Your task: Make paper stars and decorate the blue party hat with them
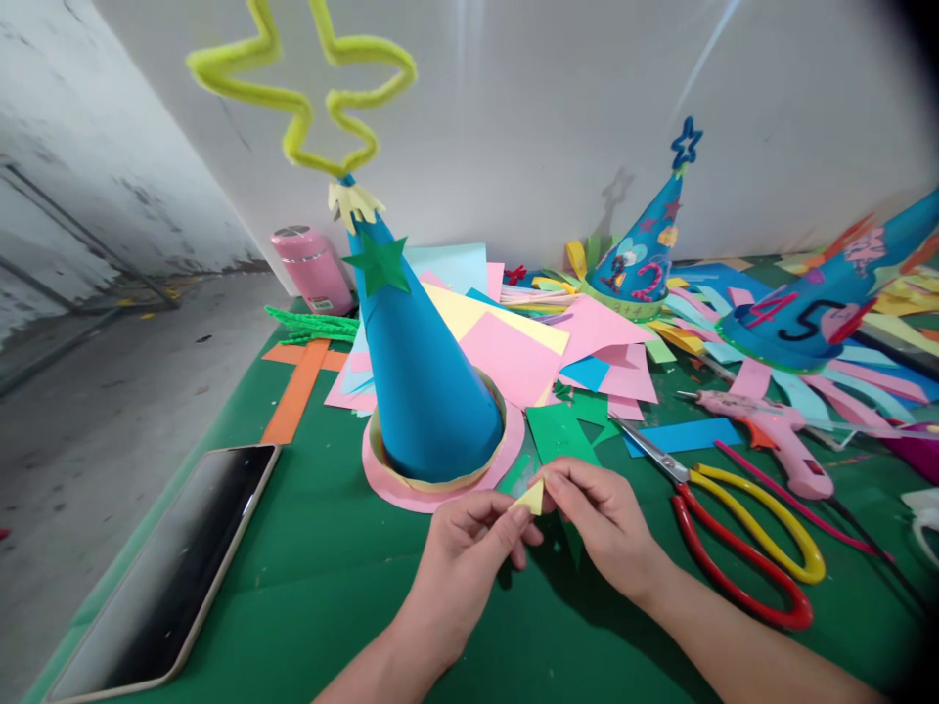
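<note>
From the head view, the left hand (pixel 469 548) and the right hand (pixel 603 528) meet above the green desk (pixel 330 596), toward its near edge. Each pinches the yellow paper triangle (pixel 531 499) between thumb and fingertips, one hand on either side of it. Just beyond the triangle, toward the middle of the desk, stands an upright blue cone hat (pixel 429 391) on a pink brim (pixel 411 494), with a green star (pixel 381 264) stuck on it and a yellow pipe-cleaner star (pixel 300 98) on its tip. Red-and-yellow scissors (pixel 740 552) lie to the right of the right hand, with a pink glue gun (pixel 770 430) beyond them. A dark tablet (pixel 168 567) lies along the left edge. Loose coloured paper sheets (pixel 514 347) spread behind the hat toward the far edge.
</note>
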Demonstrator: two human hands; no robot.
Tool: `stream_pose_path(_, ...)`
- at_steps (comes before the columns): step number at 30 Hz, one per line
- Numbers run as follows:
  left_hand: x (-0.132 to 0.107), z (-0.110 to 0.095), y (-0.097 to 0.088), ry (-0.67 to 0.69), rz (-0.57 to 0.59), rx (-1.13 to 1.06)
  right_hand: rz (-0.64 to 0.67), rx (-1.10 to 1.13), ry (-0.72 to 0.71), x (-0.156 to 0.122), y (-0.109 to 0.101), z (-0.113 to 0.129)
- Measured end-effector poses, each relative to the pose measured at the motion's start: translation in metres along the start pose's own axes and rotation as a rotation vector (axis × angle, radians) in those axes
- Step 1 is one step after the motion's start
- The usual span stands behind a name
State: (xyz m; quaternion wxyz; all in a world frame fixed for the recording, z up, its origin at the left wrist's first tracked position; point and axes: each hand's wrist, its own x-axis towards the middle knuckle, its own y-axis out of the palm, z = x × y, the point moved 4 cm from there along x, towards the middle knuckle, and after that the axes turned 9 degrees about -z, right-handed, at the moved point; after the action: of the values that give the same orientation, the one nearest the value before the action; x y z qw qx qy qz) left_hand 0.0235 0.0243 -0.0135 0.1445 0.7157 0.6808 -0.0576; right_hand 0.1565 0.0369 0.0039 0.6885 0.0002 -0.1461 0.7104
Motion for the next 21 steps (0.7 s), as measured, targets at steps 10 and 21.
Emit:
stream_pose_path(10, 0.0, -0.008, 0.002, 0.101, 0.007, 0.07, 0.015, 0.132, 0.102, -0.001, 0.005, -0.005)
stream_pose_path(21, -0.001, -0.01, -0.002, 0.181, -0.106, 0.24, -0.135, -0.097, -0.209, -0.004, -0.003, 0.006)
